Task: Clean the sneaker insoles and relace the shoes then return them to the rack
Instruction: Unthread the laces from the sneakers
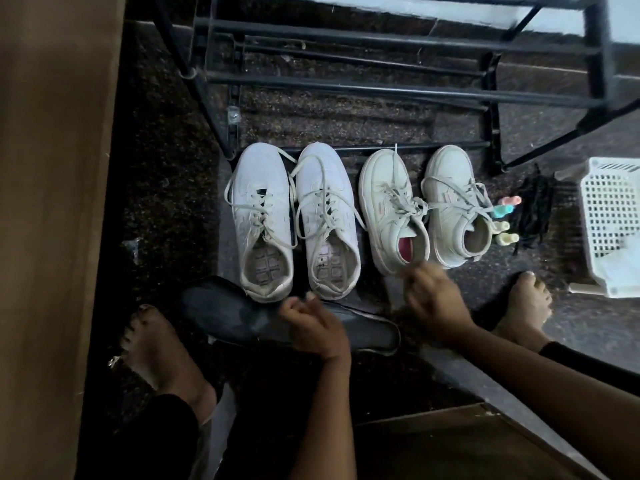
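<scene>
Four sneakers stand in a row on the dark floor in front of the black metal rack (pixel 346 86). The left white pair (pixel 259 202) (pixel 323 199) has loose laces and bare grid-patterned insides. In the cream pair, one sneaker (pixel 388 202) shows a red insole, and the other (pixel 453 199) stands to its right. Two dark insoles (pixel 221 306) (pixel 370 330) lie on the floor near me. My left hand (pixel 311 327) hovers over them with loosely curled fingers, holding nothing I can see. My right hand (pixel 433 299) is blurred at the heel of the red-insole sneaker.
A white perforated plastic basket (pixel 609 223) stands at the right. A pile of black laces (pixel 533 209) and small coloured clips (pixel 507 206) lie beside it. My bare feet (pixel 162 351) (pixel 526 306) flank the shoes. A wooden panel (pixel 52 202) runs along the left.
</scene>
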The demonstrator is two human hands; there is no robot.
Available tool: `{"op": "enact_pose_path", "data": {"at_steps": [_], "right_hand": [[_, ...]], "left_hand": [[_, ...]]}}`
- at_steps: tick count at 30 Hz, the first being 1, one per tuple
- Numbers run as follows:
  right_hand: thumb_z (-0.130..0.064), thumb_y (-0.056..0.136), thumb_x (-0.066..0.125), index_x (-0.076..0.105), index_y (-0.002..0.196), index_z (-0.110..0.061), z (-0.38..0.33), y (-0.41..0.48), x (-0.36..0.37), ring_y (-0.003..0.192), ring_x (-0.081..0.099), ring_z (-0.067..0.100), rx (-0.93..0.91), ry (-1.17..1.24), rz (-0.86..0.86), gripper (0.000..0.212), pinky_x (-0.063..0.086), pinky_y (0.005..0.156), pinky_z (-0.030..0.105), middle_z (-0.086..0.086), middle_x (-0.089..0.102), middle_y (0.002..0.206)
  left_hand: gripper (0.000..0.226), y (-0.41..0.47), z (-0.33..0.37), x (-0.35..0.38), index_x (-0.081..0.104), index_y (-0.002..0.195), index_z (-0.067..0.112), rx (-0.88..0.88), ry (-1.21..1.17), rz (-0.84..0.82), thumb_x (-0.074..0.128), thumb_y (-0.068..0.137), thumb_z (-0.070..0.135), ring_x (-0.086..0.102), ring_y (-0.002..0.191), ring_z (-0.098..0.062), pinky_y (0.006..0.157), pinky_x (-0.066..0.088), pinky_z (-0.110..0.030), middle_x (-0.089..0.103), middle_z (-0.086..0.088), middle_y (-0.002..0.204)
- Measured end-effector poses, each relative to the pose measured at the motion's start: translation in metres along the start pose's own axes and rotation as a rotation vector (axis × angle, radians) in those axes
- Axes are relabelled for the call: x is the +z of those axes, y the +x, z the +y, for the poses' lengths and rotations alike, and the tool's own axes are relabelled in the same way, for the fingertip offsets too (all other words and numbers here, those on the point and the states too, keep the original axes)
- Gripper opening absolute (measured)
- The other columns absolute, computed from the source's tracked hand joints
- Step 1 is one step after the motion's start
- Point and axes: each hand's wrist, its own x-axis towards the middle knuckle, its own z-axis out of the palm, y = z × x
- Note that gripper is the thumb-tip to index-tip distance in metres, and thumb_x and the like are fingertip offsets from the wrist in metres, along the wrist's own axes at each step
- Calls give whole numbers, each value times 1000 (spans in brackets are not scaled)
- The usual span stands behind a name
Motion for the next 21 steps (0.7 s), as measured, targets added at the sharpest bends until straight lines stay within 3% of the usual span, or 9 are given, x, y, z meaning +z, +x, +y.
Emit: {"op": "enact_pose_path", "data": {"at_steps": [3,7,11,14,17,19,21], "right_hand": [[-14,85,49,65,89,-4,8,18,-11,75,55,16,267,16,221,19,41,65,23,11,63,85],[-7,82,65,68,89,-6,20,44,-12,75,62,29,379,-71,175,8,49,66,37,11,65,85],[-9,78,68,70,88,-8,27,58,-8,77,60,35,310,-176,-43,11,48,64,37,15,63,84],[-6,77,67,61,89,-4,34,65,-5,74,57,34,327,-95,62,13,47,64,39,14,57,90],[-10,82,63,56,102,-5,42,75,-9,75,55,24,418,89,181,22,44,70,34,8,54,91],[-16,87,58,56,110,-10,52,83,-14,69,54,20,528,215,142,25,44,68,33,5,57,80],[-17,92,54,59,105,-14,61,89,-20,57,55,17,619,374,27,14,51,62,37,3,57,69]], "left_hand": [[10,-19,35,15,42,95,25,329,-80,-256,42,88,33,61,62,-29,51,43,-30,64,-9,72],[16,-39,69,44,51,102,18,507,43,-489,50,86,22,63,65,-29,51,40,-30,67,-8,79],[33,-44,86,64,46,121,14,375,335,-740,50,90,23,59,99,-35,74,47,-40,60,-11,115],[33,-36,79,71,43,125,18,348,458,-813,49,92,23,58,103,-35,73,45,-39,58,-11,116],[41,-31,75,77,41,132,24,373,483,-825,49,92,28,58,101,-35,71,44,-37,59,-11,115],[45,-30,76,82,39,134,24,397,507,-817,49,91,27,59,97,-37,69,43,-38,61,-14,111],[43,-31,76,87,41,131,20,428,496,-791,49,89,22,59,92,-39,65,41,-39,63,-17,104]]}}
